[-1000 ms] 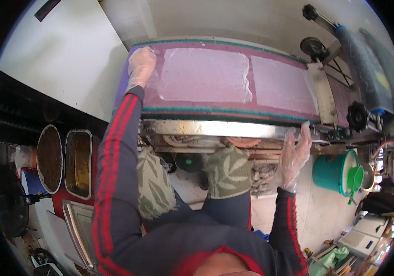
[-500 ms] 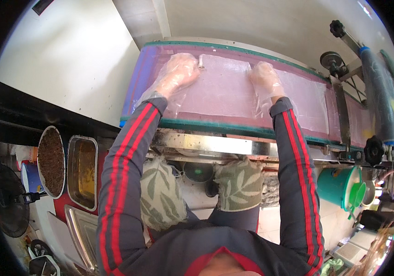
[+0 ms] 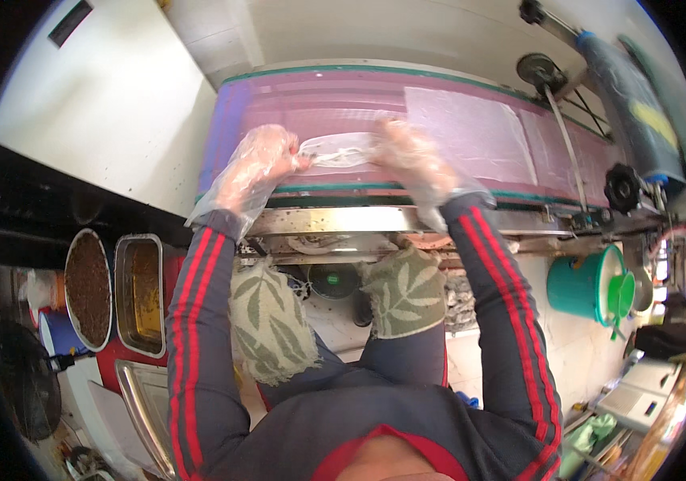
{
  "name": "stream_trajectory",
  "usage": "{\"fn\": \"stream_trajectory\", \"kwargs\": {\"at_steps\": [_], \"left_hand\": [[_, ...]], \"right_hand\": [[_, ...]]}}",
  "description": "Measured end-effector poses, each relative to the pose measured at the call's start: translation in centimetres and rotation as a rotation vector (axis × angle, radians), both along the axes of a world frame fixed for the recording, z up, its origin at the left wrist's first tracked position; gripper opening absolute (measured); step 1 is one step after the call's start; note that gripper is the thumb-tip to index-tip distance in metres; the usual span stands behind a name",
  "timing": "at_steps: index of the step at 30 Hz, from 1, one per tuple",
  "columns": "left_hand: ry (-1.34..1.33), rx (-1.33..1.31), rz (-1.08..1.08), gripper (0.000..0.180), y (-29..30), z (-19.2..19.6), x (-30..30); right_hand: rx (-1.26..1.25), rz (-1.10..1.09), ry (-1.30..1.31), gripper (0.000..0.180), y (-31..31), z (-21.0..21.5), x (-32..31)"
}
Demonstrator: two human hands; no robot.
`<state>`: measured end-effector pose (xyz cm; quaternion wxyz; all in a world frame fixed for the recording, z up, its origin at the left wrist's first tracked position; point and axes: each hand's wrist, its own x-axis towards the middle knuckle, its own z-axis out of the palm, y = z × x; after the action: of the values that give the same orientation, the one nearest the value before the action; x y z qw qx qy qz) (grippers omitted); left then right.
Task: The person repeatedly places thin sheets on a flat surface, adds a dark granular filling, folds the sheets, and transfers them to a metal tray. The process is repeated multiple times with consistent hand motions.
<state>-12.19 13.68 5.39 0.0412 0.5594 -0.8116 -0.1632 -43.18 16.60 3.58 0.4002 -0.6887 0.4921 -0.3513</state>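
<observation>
The pink bed [image 3: 279, 94] lies at twelve o'clock. On it, the white sheet [image 3: 339, 149], spread flat half a second ago, is now bunched by the near edge. The left hand [image 3: 259, 156] closes on its nine-o'clock end; the blurred right hand [image 3: 415, 160] meets its three-o'clock end, grip impossible to tell. At three stands a green bucket [image 3: 569, 285], contents unclear; near nine, a round pan [image 3: 68, 280] of brown crumbs [image 3: 89, 289] and a metal tray [image 3: 141, 238] of yellowish liquid [image 3: 147, 309]. At two, a roller [image 3: 625, 96] and a bar [image 3: 567, 144] span the bed.

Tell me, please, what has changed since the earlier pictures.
The left hand and right hand now hold the left sheet, flat on the belt before, bunched and drawn toward the person. The right hand came from off the belt. The next sheet has shifted left. The tray and bucket stayed put.
</observation>
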Motion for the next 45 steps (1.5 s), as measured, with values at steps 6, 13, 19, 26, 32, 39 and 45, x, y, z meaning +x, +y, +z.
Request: {"fn": "stream_trajectory", "kwargs": {"at_steps": [6,13,19,26,32,39,45], "left_hand": [[0.361,0.103,-0.060,0.035,4.5,2.3,-2.5],[0.503,-0.214,0.151,0.026,0.9,1.9,-4.2],[0.579,-0.171,-0.064,0.037,-1.9,1.5,-11.5],[0.323,-0.666,-0.250,0.040,-3.9,-0.9,-18.2],[0.429,-0.332,-0.553,0.032,2.6,0.7,-19.3],[0.010,-0.577,-0.085,0.055,3.2,0.8,-7.1],[0.070,-0.317,0.098,0.043,-1.0,-2.6,-2.5]], "right_hand": [[-0.152,0.131,0.323,0.035,-3.9,-1.2,-1.8],[-0.325,-0.813,0.861,0.047,-10.4,-0.8,-19.2],[0.123,-0.286,0.903,0.049,-10.5,2.9,-16.9],[-0.077,-0.135,-0.508,0.039,2.7,7.3,-20.0],[0.015,-0.628,0.658,0.055,2.5,5.0,-19.6],[-0.254,-0.125,0.544,0.073,5.9,2.5,-13.9],[-0.372,-0.013,0.537,0.051,3.9,2.0,-7.1]]}}
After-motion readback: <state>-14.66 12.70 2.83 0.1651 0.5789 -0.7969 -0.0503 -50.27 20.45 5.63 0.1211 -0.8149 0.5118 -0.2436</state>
